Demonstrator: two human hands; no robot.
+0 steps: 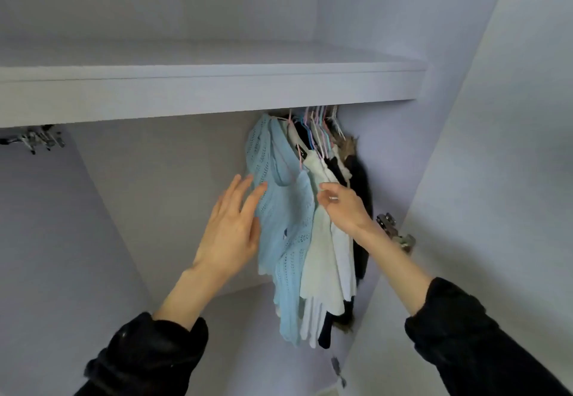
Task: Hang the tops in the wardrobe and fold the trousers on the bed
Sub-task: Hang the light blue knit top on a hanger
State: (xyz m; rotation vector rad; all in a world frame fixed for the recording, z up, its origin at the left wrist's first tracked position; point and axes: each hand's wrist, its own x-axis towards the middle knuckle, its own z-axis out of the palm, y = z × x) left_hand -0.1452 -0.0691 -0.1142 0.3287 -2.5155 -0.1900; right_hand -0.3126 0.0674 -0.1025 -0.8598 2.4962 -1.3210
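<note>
Several tops hang bunched at the right end of the wardrobe (155,209), under the white shelf (201,92). I see the blue top (285,225) nearest me on the left of the bunch, a knitted piece with small holes, hanging from a hanger whose hook is hidden behind the shelf edge. Just right of it hang the white tops (322,259), and behind those a dark garment (361,197) with a furry trim against the side wall. Pastel hangers (316,129) crowd together above them.

My left hand (231,228) is spread flat, fingers straight and slightly apart, its fingertips touching the left edge of the blue top; it grips nothing. My right hand (342,206) reaches in among the white tops, fingers curled and pinching a bit of white fabric between thumb and forefinger near the shoulder. Both forearms are bare, with black sleeves (145,355) pushed back toward the elbows.

At the far left, under the shelf, a metal clip rack (34,140) hangs. A metal hinge (393,228) sits on the right side wall, just beyond my right wrist. I see no trousers or bed from this angle.
</note>
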